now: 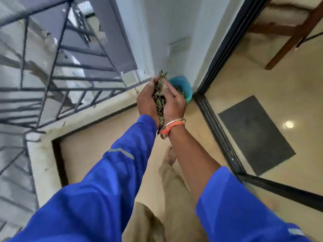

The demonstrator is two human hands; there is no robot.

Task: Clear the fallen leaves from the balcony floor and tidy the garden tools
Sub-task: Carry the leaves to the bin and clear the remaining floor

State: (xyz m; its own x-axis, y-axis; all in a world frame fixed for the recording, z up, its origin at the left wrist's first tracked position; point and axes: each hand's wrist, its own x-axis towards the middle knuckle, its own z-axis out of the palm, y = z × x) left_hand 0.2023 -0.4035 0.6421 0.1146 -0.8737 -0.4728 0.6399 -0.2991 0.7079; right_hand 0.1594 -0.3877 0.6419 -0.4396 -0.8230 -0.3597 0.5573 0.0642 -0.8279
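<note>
Leaves [159,99]: dry, crumpled, dark green-brown clump, held in the air between both palms, just before the bucket.
Left hand [147,101]: fingers cupped round the clump.
Right hand [173,103]: likewise cupped round it; bangles at wrist.
Bucket [184,88]: blue, in the wall corner, leaf bits inside.
Floor [97,149]: beige tiles, pale kerb, dark railing [57,70].
Room: black door track [215,126], grey mat [257,135] indoors.

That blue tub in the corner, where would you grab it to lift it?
Probably its rim, reached from above on the near left side: the blue tub stands mouth up in a corner, with the wall behind and the door frame to its right. No handle shows.
</note>
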